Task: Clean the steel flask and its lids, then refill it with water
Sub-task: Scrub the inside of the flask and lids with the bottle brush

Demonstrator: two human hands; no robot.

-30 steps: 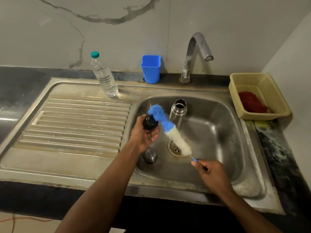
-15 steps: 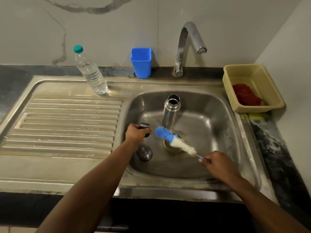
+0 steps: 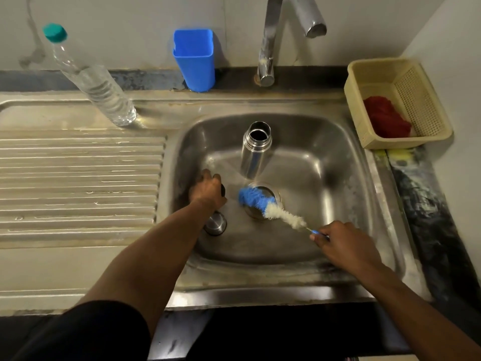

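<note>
Mid-clean: left hand point(image 3: 208, 190) grips the black lid point(image 3: 222, 190), right hand point(image 3: 341, 243) pinches the brush point(image 3: 263, 204). Open flask point(image 3: 253, 149) not yet refilled.

The left hand point(image 3: 208, 190) covers nearly all of a dark lid point(image 3: 222, 190); only a black sliver shows at the hand's right edge, so the lid's shape and the way the fingers lie round it cannot be told. The left forearm hides the near-left part of the steel cap point(image 3: 215, 224). The brush handle point(image 3: 316, 232) vanishes into the right hand point(image 3: 341, 246) — just a short blue stub shows. The tap point(image 3: 270, 45) is cut off by the top edge, its arch out of view. The flask point(image 3: 253, 149) interior reads only as black. The drain point(image 3: 263, 201) lies partly under the brush head point(image 3: 256, 200). The red item point(image 3: 385, 119) in the basket point(image 3: 364, 74) — cloth or scrubber — cannot be told.
</note>
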